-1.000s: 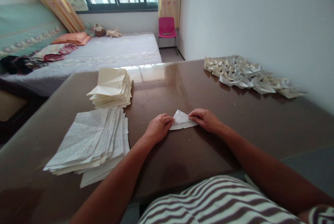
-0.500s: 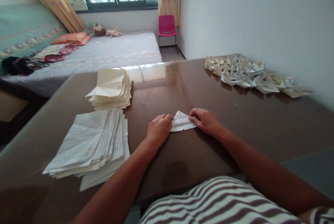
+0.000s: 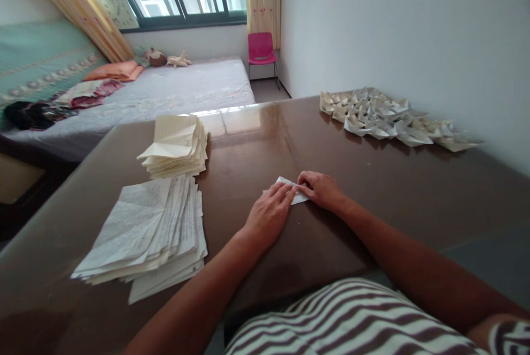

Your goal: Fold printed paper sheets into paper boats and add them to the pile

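Folded white paper piece (image 3: 300,199), 1 pc., lies on glossy brown table (image 3: 248,162) under 2 bare hands: L hand (image 3: 270,208) open, fingers laid flat across it; R hand (image 3: 318,187) pinching its R end. At L, 2 piles: 1 cream ruled-paper stack (image 3: 174,142), 1 white written-on paper stack (image 3: 132,222). Far R, grey-and-cream folded-paper boats (image 3: 383,117), too crowded to count.

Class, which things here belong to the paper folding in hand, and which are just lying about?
Likely belonging:
folded paper, touched by the left hand and right hand
white sheet stack
cream sheet stack
folded paper shapes
brown table

Likely just about:
pink chair
orange pillows
clock
pale soft toy
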`<state>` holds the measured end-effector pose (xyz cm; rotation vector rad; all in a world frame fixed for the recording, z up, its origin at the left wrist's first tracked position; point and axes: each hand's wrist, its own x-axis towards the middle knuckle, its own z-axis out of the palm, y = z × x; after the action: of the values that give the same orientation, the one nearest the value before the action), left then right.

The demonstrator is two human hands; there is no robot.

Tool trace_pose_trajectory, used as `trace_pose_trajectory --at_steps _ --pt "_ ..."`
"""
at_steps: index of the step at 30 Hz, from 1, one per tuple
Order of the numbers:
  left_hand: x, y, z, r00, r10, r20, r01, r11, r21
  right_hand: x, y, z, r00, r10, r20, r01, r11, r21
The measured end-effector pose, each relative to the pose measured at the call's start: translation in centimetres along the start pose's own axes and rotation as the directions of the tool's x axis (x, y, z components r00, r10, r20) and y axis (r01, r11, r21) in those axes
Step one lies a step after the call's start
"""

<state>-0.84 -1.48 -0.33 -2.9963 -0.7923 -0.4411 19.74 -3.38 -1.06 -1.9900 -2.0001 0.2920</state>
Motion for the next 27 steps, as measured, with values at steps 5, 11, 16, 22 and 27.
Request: trace_pose_trajectory --at_steps 5,11,16,22,27 --pt "-1.3 2.3 2.2 0.989 -0.022 0.149 0.023 1.000 -0.002 -0.1 0.1 0.2 1.000 -0.014 -0.026 0.014 1.000 -0.007" --pt "-1.5 2.8 1.8 0.978 -0.061 0.202 0.058 0.998 0.024 -0.1 0.2 0.4 0.999 -0.008 -0.045 0.009 1.000 0.013" --pt "-1.3 3.4 1.4 0.963 -0.151 0.223 0.138 0.988 0.074 -0.1 0.2 0.4 0.999 0.006 -0.041 -0.005 1.000 0.026" --pt "-1.4 3.5 0.8 0.936 -0.253 0.244 0.216 0.962 0.168 -0.1 0.2 0.4 0.998 0.025 -0.050 -0.023 0.999 0.042" --pt "-1.5 3.3 -0.2 0.898 -0.348 0.270 0.277 0.923 0.268 -0.2 0.0 0.3 0.998 0.036 -0.046 -0.034 0.998 0.043"
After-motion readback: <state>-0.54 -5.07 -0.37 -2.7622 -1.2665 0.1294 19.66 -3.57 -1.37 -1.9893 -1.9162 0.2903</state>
